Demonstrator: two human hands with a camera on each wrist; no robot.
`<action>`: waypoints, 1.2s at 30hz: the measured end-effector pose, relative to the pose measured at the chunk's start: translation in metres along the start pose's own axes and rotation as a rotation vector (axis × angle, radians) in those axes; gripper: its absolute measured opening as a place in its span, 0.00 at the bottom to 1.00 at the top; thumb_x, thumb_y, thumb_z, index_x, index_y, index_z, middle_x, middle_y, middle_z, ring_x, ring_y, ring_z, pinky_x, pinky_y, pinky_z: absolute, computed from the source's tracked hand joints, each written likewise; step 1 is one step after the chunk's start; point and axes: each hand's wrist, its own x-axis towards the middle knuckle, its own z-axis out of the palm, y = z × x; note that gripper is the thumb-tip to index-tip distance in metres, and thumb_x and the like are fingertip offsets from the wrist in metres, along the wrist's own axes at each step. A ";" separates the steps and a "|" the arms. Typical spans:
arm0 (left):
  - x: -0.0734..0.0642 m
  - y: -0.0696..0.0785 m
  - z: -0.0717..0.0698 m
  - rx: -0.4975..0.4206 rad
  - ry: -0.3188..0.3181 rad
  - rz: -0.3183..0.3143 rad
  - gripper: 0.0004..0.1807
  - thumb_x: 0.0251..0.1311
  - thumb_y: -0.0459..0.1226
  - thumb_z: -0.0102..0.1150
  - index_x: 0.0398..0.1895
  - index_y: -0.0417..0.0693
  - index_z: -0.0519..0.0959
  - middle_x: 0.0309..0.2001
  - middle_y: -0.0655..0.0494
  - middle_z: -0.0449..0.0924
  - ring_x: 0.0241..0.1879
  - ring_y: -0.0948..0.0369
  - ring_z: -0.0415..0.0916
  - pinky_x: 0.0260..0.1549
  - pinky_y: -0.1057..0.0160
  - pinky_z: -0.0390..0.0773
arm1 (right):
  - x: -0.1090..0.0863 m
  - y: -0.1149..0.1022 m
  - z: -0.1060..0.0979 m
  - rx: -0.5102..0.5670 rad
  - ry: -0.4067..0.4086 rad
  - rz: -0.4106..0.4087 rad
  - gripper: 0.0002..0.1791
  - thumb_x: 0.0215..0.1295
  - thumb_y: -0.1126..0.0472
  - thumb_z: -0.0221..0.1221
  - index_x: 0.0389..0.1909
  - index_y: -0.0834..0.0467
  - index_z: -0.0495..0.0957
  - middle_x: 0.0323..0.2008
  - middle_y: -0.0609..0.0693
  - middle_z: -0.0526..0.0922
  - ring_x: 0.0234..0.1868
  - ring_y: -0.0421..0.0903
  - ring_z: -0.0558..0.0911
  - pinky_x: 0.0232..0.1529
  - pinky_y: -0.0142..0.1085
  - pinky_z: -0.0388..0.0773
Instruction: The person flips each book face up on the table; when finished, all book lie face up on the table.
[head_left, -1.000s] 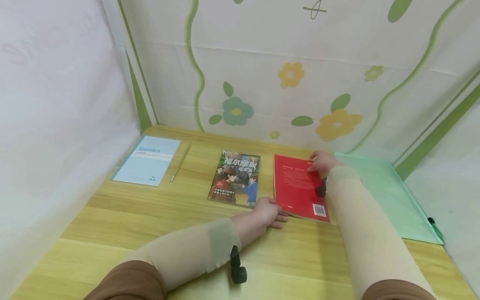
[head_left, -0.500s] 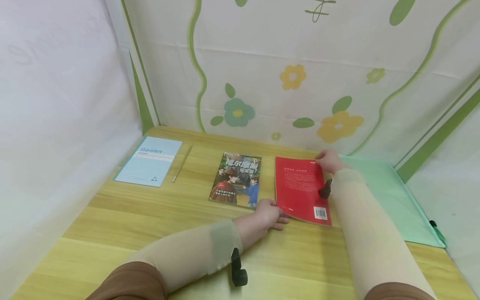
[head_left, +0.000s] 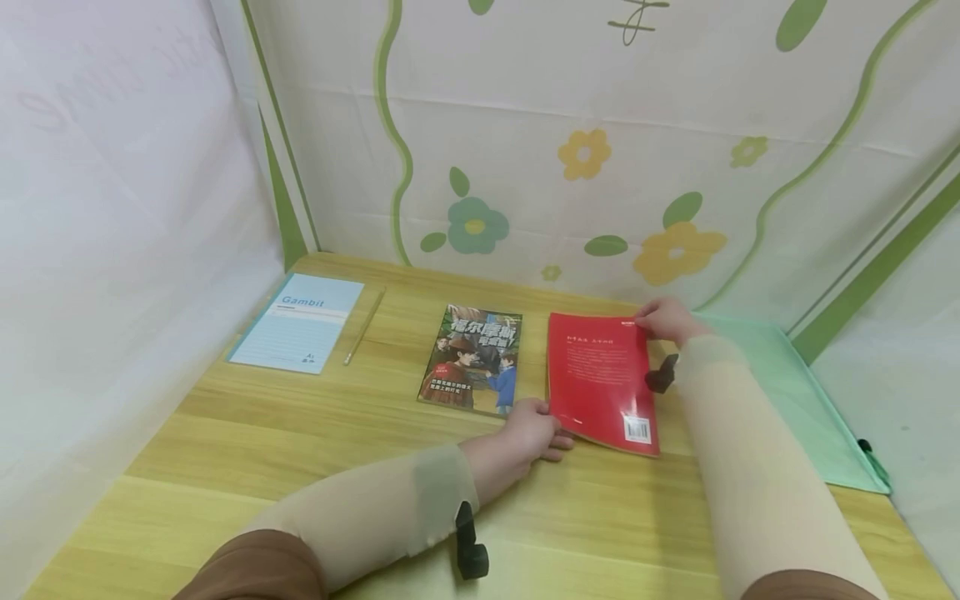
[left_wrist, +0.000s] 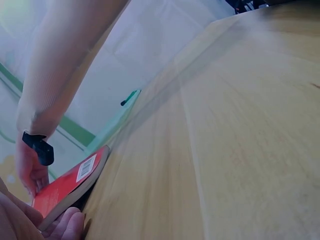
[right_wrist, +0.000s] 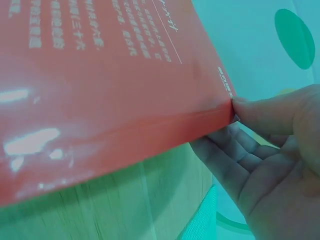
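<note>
A red paperback book [head_left: 598, 377] lies back cover up, its barcode at the near right. My left hand [head_left: 529, 433] holds its near left corner, thumb above and fingers beneath, as the left wrist view shows. At the far right corner, my right hand [head_left: 666, 322] pinches the book between thumb and fingers. In the right wrist view the right hand [right_wrist: 272, 145] grips that corner, and the red cover [right_wrist: 115, 100] bows slightly above the table. A dark gap shows under the book's near edge [left_wrist: 75, 195] in the left wrist view.
Left of the red book lies a comic-style book [head_left: 471, 358]. Farther left are a pencil [head_left: 364, 327] and a pale blue notebook [head_left: 297, 323]. A mint green zip pouch [head_left: 813, 408] lies at the right, partly behind the right forearm. Fabric walls [head_left: 525, 100] enclose the table.
My right hand has slid from the red cover's upper right to its far right corner and now pinches it. The book's right side has risen slightly. My left hand stays nearly still.
</note>
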 end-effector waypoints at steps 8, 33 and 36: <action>-0.004 0.006 -0.004 -0.006 0.004 0.017 0.16 0.64 0.21 0.47 0.55 0.30 0.68 0.38 0.44 0.78 0.33 0.50 0.85 0.23 0.60 0.84 | 0.001 0.002 -0.008 0.144 -0.040 -0.040 0.11 0.69 0.72 0.53 0.48 0.74 0.68 0.35 0.59 0.81 0.29 0.43 0.84 0.39 0.39 0.85; -0.007 0.016 -0.022 -0.020 -0.041 0.111 0.18 0.64 0.22 0.51 0.56 0.24 0.71 0.44 0.42 0.79 0.35 0.51 0.85 0.32 0.57 0.86 | -0.027 -0.026 -0.033 0.103 -0.081 -0.073 0.17 0.71 0.68 0.52 0.56 0.73 0.75 0.50 0.64 0.82 0.44 0.51 0.86 0.56 0.51 0.77; -0.008 0.017 -0.023 -0.009 -0.027 0.134 0.19 0.61 0.20 0.51 0.57 0.24 0.70 0.41 0.42 0.80 0.33 0.52 0.85 0.32 0.59 0.86 | -0.029 -0.026 -0.034 0.105 -0.085 -0.076 0.17 0.71 0.68 0.52 0.57 0.73 0.75 0.49 0.63 0.82 0.44 0.51 0.85 0.58 0.53 0.75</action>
